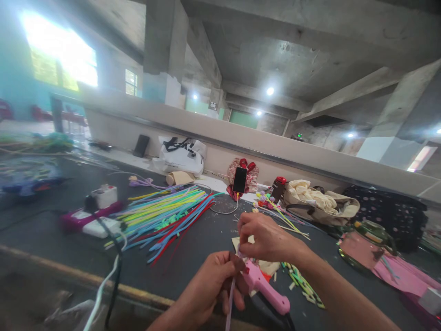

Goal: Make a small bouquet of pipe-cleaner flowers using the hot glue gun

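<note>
Across the dark tabletop (203,243) we see coloured pipe cleaners (161,211) fanned out, probably so single stems pull free easily. Up front, the right hand (267,236) and left hand (217,278) meet, close together as fine work seems to demand. Just beside them lies a pink glue gun (268,289), we judge parked for quick reach. Farther back, a patterned pouch (254,174) apparently props up a cabled phone (239,178). Between the hands slants a lilac pipe cleaner (230,301), the left fingers gripping it, seemingly for steadiness, the right fingers pinching its top; smallest, snipped green-and-yellow pieces (303,285) lie heaped, perhaps to stay gathered
</note>
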`<state>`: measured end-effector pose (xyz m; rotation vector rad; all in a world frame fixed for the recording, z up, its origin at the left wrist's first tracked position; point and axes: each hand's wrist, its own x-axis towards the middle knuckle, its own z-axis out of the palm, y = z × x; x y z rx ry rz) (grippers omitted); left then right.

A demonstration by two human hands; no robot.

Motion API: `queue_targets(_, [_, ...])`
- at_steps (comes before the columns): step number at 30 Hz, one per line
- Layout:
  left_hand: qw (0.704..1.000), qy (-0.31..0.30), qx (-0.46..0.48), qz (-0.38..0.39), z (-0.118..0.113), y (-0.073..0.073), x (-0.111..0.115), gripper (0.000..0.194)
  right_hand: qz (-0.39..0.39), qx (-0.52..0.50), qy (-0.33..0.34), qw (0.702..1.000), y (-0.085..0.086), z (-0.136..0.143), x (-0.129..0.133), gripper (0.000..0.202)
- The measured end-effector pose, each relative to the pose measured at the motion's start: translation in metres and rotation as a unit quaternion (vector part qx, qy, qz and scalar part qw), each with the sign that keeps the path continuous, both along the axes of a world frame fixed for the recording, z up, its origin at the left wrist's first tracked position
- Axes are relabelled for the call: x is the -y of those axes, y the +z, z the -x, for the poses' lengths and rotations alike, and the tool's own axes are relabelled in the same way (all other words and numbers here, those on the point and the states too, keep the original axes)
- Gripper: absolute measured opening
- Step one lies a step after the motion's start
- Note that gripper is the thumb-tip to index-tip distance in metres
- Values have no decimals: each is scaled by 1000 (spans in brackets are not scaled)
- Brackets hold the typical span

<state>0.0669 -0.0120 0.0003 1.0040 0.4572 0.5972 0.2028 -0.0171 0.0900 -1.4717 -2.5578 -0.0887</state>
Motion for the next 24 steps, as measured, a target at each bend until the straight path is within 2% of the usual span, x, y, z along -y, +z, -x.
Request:
queue_targets(3, [1000,11,3,18,1,-2,-2,22,-7,-37,-15,999,8,-3,2,7])
queue_targets(5, [999,23,7,39,3,-5,-4,21,-23,-115,-23,993,11,-8,5,11])
queue_targets(7, [998,33,18,56,7,-6,-6,19,-50,-221,-34,974,8,-13,9,12])
queue_targets(10, [995,58,39,75,14,-4,-7,17,-71,-370,-88,922,-16,-14,19,11])
queue_targets(13, [986,120,54,103,19,4,-5,17,13,-516,-147,844,-51,-2,31,16])
queue_targets(14, [981,141,60,116,20,7,-4,17,36,-554,-149,818,-61,5,34,18])
queue_targets(16, [973,166,74,145,21,11,-3,18,65,-601,-132,786,-74,19,36,20])
queue_targets(20, [965,170,128,155,19,12,-3,25,114,-646,-82,751,-77,42,26,27])
queue_targets(24, [965,157,172,124,17,8,-3,26,190,-686,-47,701,-77,47,13,28])
